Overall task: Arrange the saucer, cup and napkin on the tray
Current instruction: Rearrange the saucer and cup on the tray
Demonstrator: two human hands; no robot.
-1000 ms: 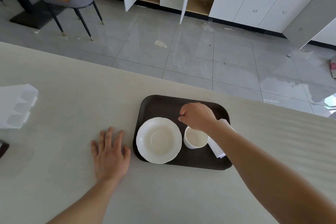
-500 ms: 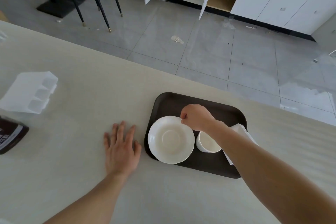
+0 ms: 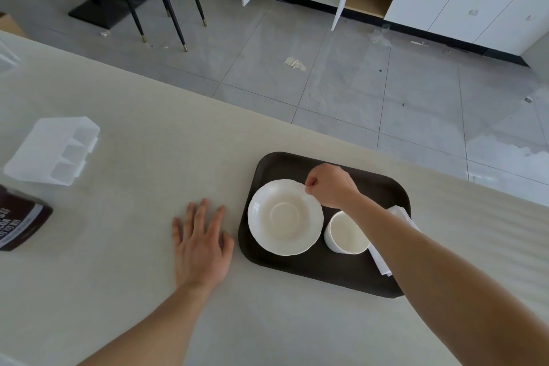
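R hand (image 3: 332, 187) grip on saucer (image 3: 285, 217) far rim — tray (image 3: 312, 273) edge nr

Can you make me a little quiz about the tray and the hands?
1. True or false: the cup stands on the saucer.
2. Which hand pinches the saucer's rim? A) left B) right
3. Fill in: the left hand lies flat on the ______.

Key:
1. False. The cup stands beside the saucer, on the tray, with the napkin on its other side.
2. B. The right hand pinches the far rim.
3. Table.
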